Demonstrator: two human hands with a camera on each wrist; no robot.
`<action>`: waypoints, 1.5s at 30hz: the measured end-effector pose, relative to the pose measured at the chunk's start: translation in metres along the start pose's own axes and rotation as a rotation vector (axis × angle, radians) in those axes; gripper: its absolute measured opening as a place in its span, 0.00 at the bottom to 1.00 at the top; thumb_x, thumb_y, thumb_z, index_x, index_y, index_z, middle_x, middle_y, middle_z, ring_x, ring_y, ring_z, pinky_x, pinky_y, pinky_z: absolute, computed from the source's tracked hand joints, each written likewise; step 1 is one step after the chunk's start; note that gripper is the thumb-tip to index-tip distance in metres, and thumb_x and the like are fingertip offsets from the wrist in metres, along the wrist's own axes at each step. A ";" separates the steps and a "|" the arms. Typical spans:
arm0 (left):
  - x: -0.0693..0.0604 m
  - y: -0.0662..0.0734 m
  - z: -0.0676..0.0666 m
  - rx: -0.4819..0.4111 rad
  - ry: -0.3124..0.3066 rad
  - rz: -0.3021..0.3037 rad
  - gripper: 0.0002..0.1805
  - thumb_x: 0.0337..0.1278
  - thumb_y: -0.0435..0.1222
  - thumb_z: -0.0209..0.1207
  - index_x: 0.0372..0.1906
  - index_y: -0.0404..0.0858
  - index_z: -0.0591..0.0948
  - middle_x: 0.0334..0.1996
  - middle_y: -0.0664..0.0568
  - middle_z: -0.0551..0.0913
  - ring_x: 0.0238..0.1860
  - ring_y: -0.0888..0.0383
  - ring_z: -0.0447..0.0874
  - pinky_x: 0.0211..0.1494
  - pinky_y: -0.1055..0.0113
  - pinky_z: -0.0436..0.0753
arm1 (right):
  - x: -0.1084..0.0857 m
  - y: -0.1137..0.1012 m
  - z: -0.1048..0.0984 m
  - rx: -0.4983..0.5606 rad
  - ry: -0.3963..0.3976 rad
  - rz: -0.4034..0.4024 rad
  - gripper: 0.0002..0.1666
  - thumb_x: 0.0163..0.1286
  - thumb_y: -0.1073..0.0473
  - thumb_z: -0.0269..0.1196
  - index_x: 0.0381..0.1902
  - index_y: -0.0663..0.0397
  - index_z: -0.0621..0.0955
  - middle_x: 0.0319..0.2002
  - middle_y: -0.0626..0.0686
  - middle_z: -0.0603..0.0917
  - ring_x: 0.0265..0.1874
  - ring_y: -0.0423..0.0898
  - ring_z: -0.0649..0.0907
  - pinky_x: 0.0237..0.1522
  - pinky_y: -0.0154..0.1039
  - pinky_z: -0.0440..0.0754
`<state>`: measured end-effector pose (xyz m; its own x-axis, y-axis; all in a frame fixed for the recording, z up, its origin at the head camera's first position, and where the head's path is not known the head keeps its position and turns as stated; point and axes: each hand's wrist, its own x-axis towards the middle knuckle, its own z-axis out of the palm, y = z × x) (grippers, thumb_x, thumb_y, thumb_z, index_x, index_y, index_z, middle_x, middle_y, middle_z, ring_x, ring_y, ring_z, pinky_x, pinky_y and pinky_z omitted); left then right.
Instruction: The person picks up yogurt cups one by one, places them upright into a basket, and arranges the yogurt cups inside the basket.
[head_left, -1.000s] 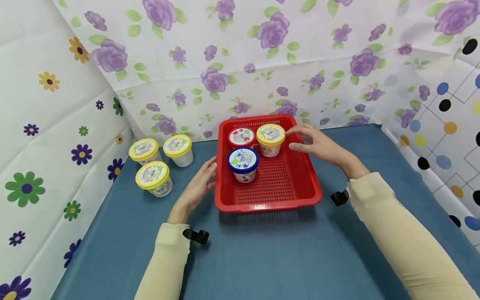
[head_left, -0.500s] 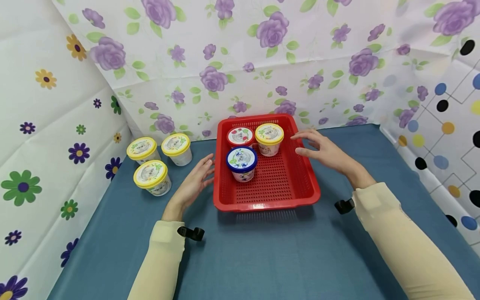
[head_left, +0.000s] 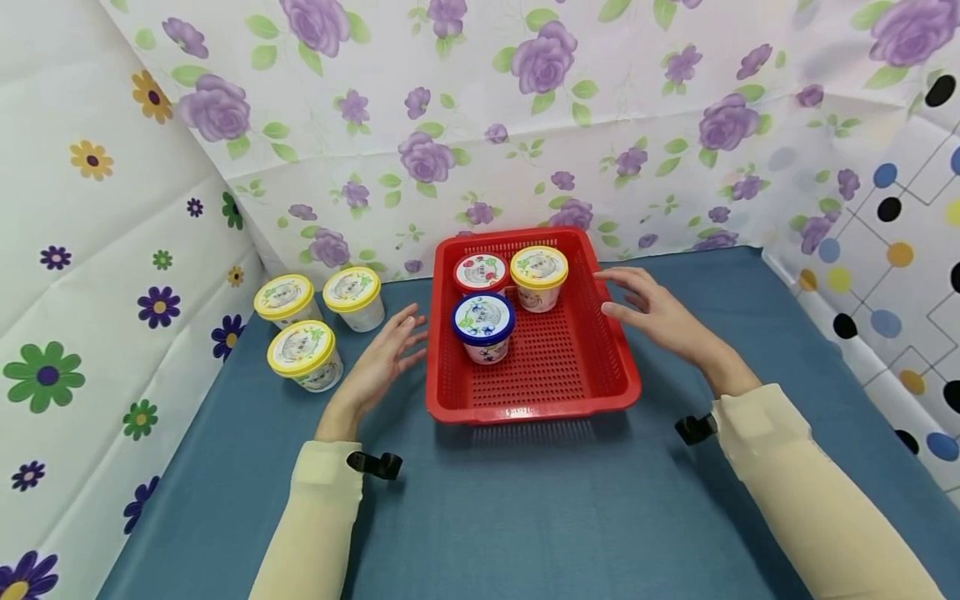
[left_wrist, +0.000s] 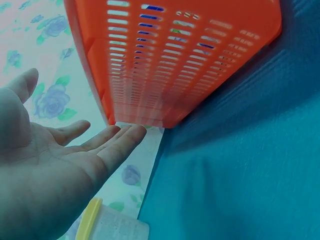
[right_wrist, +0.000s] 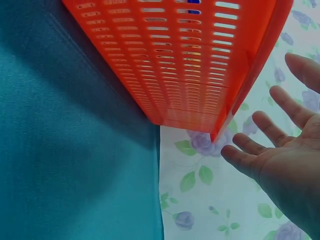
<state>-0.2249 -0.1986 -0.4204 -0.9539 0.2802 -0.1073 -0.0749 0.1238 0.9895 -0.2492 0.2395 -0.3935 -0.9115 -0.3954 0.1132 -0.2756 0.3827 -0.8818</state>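
Observation:
A red plastic basket stands on the blue-covered table between the two hands. Inside it, toward the back left, sit a red-lidded tub, a yellow-lidded tub and a blue-lidded tub, all upright. My left hand hovers just left of the basket, fingers extended, holding nothing; the left wrist view shows the palm beside the slotted wall. On the other side my right hand is held by the basket's right rim, fingers loosely spread around nothing; whether a fingertip touches the rim I cannot tell.
Left of the basket stand three more yellow-lidded tubs: one at the back left, one beside it and one in front. A flowered cloth hangs right behind the basket. Patterned sheets flank the table on both sides.
My right hand has drawn back from above the yellow-lidded tub in the basket to the right rim. My left hand has shifted slightly left, away from the basket. The tubs stay in place.

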 end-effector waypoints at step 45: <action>-0.038 0.030 -0.044 0.033 0.043 0.107 0.36 0.86 0.51 0.39 0.85 0.43 0.44 0.82 0.42 0.52 0.81 0.44 0.52 0.80 0.44 0.58 | -0.018 0.036 0.016 0.164 0.020 0.104 0.46 0.80 0.49 0.60 0.85 0.45 0.50 0.83 0.57 0.50 0.81 0.62 0.53 0.71 0.68 0.63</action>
<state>-0.2041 -0.2477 -0.3828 -0.9677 0.2522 0.0033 0.0365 0.1270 0.9912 -0.2376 0.2472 -0.4349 -0.9387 -0.3438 0.0255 -0.1281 0.2791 -0.9517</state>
